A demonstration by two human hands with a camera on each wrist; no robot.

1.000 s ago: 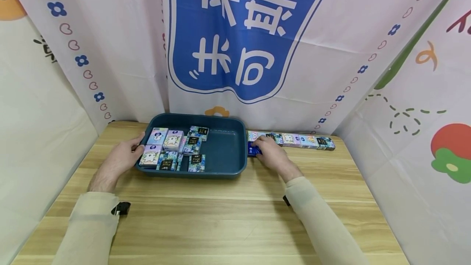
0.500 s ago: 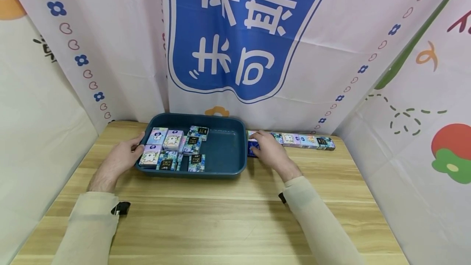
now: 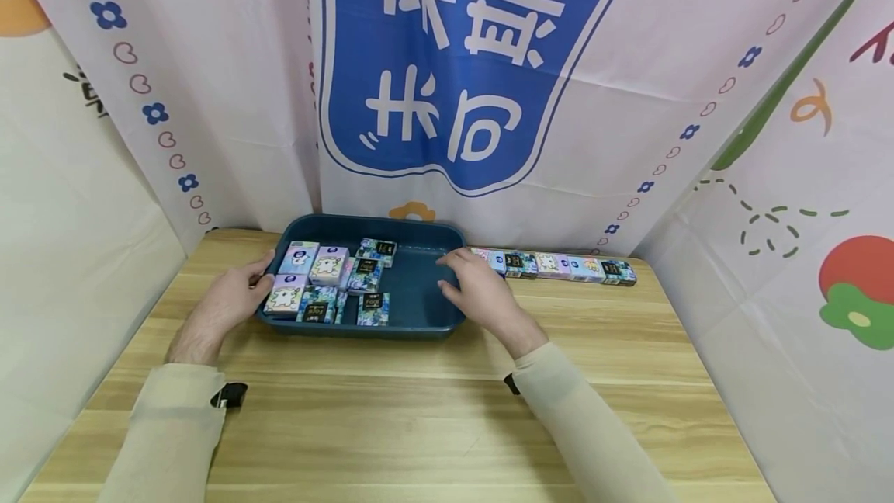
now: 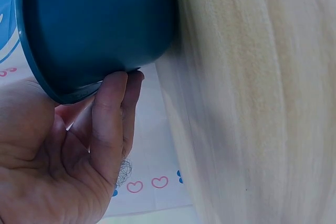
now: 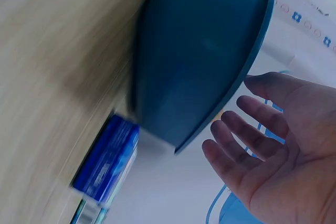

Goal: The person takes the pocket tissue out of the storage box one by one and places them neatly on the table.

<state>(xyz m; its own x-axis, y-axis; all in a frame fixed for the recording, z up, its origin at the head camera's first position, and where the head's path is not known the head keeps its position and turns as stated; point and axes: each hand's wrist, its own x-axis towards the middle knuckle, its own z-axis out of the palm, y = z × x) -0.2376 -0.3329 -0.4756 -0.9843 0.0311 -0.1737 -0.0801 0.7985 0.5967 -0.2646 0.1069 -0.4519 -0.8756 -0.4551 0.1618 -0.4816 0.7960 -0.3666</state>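
A dark teal tray (image 3: 426, 330) sits on the wooden table and bears several small printed packs (image 3: 285, 295), mostly in its left half. My left hand (image 3: 233, 292) grips the tray's left end; the left wrist view shows its fingertips against the outer wall. Over the tray's right rim hovers my right hand (image 3: 483, 295), holding nothing, its fingers spread loosely. In the right wrist view the thumb is near the rim. A shiny blue pack (image 5: 106, 158) lies on the table by the tray's right end; in the head view my right hand hides it.
A row of small printed packs (image 3: 554, 265) runs along the table's back edge, right of the tray. A printed cloth (image 3: 447, 200) hangs directly behind the table (image 3: 391, 410), with more cloth at both sides.
My right hand has left the blue pack beside the tray and moved left over the tray's right rim. The left hand and the tray have stayed put.
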